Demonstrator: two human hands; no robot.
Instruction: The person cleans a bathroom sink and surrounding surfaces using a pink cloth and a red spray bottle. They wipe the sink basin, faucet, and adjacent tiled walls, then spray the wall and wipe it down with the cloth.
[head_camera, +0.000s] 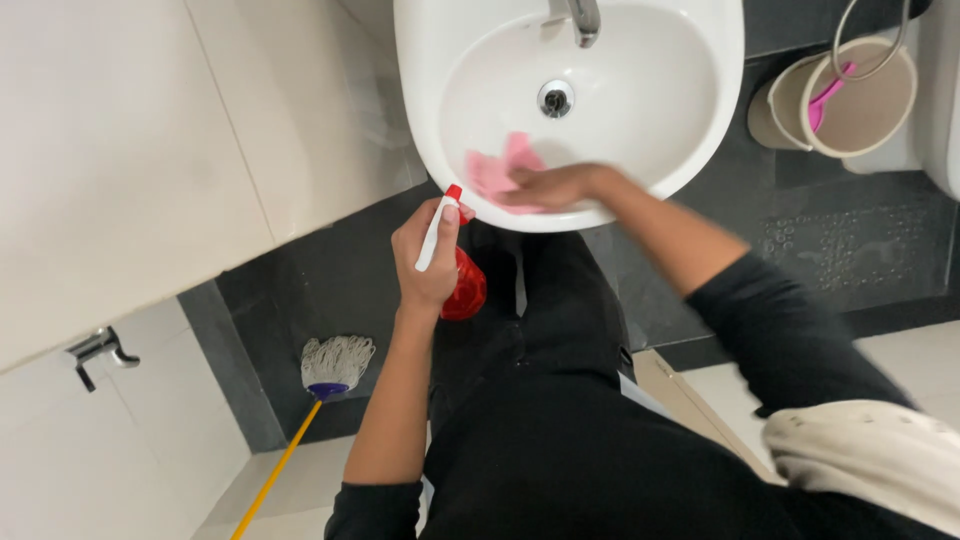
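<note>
So the right hand (560, 185) was flat on the pink cloth (497, 172), fingers spread out rather than curled, pressing it against the near inside wall of the white sink (690, 130). It wasn't really gripping it, more like pinning it down with the palm. The cloth poked out to the left of the fingertips, so most of it sat on the left side of the hand, a bit nearer than the drain (556, 98).

The left hand (428, 265) was wrapped tight around a red spray bottle (465, 290), held just outside the sink's near rim. The bottle's long axis ran roughly upright, tilting toward the bowl, with the white trigger and nozzle (437, 232) at the top and pointing at the cloth. The nozzle tip was really close to the cloth's near-left edge, almost touching the rim.

So the right hand was the one on the cloth, and the left was just beside it with the bottle.

Other stuff around: a mop (335, 365) with a yellow handle leaning on the floor to the left, and a beige bucket (860, 95) far right.
</note>
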